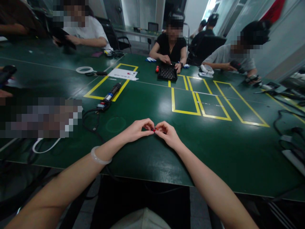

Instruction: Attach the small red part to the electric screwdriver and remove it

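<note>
Both my hands meet over the near part of the green table (152, 159), fingertips pinched together. Between them shows a tiny red and dark piece (154, 130), too small to name. My left hand (140, 128) grips it from the left with thumb and fingers closed. From the other side, the thumb and fingers of my right hand (166, 132) close on the same piece. My fingertips hide most of it. A pale bangle (100, 156) circles my left wrist.
An electric screwdriver (111, 95) with a cable lies left of centre. Beyond are a white paper sheet (122, 74) and yellow tape outlines (186, 112). Across the table a person handles a black tray (167, 72). Other people sit left and right. Cables (283, 127) run along the right.
</note>
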Available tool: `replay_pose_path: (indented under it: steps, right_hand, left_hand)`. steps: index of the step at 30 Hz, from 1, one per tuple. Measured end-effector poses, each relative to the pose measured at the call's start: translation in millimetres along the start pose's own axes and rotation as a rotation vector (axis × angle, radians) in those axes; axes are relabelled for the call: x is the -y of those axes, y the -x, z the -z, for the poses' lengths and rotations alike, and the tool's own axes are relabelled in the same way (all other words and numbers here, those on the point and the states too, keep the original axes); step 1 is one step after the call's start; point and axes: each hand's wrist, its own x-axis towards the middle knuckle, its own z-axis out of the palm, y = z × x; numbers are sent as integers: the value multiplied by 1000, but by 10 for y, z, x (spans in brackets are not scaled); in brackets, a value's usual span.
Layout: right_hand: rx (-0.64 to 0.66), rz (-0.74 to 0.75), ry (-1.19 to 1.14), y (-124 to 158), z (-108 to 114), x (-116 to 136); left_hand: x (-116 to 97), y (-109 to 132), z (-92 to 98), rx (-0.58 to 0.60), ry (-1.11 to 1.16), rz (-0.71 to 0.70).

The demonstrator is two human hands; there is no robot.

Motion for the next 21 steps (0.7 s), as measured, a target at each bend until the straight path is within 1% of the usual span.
replay_pose_path:
  steps: [6, 8, 9, 11, 13, 14, 16, 17, 18, 19, 21]
  right_hand:
    - [6, -1, 4, 1, -1, -28]
    - [6, -3, 24, -1, 8, -32]
    - [2, -4, 32, -3, 16, -33]
    - [-10, -8, 50, -8, 35, -37]
    - [-19, -6, 66, -14, 54, -46]
    - [-22, -2, 71, -17, 61, -52]
    - [-23, 4, 77, -20, 70, -66]
    - [-23, 5, 81, -21, 71, -72]
    - [-22, 3, 88, -21, 71, -77]
    - [-19, 1, 96, -20, 69, -79]
    - [-13, -3, 108, -18, 63, -79]
  left_hand:
    - [-2, 4, 1, 22, -70, -12]
    - [5, -8, 58, 19, -128, 7]
    - [14, -15, 112, -4, -177, 19]
    - [51, -18, 281, -109, -336, 38]
    - [122, 12, 526, -276, -554, 64]
    - [170, 45, 668, -371, -668, 99]
    - [286, 144, 961, -564, -847, 235]
    - [348, 205, 1098, -642, -913, 334]
    - [409, 269, 1222, -689, -962, 437]
    - [466, 330, 1329, -709, -985, 542]
    - [562, 426, 1485, -668, -975, 745]
